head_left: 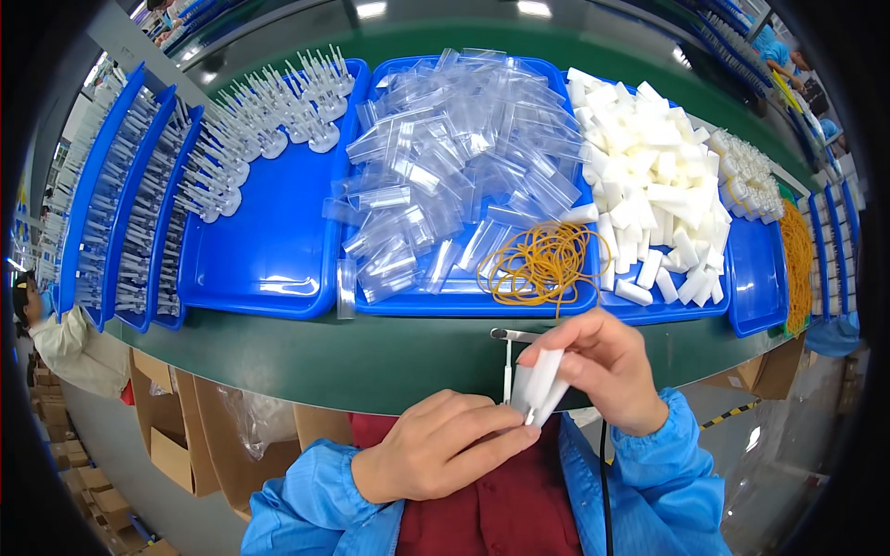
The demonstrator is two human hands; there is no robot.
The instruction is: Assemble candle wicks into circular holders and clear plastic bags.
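Observation:
In front of my chest, both hands hold a white foam block point(545, 382), tilted and held over the front edge of the green table. My right hand point(604, 366) pinches its upper end between thumb and fingers. The fingers of my left hand point(443, 447) close on its lower end, where a clear plastic edge seems to show; the fingers hide part of it. Just left of the block stands a thin white rod point(507, 372), with a flat metal strip point(513, 334) at its top. Whether the rod touches my fingers I cannot tell.
Blue trays line the table: stemmed clear parts point(269, 139) at left, clear plastic sleeves point(436, 176) and orange rubber bands point(547, 264) in the middle, white foam blocks point(658, 190) at right. Stacked trays point(120, 222) stand far left. Cardboard boxes point(171, 445) sit below the table.

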